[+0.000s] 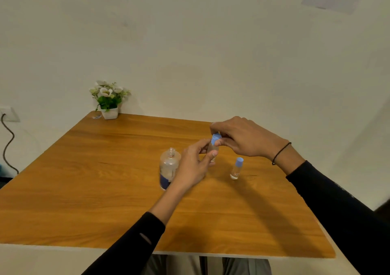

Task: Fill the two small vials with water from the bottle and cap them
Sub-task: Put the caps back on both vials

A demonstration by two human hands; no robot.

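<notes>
Our left hand [193, 165] grips the vial [212, 150]; our right hand [242, 137] pinches its blue cap [216, 138], seemingly tilted. Cross-threading could leak; an elbow might topple the open bottle [168, 167].

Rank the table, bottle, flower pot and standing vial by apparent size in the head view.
1. table
2. bottle
3. flower pot with its flowers; it sits farther back, so its rank against the bottle is unsure
4. standing vial

Both hands, left [195, 165] and right [242, 138], meet raised, fingers curled.
</notes>
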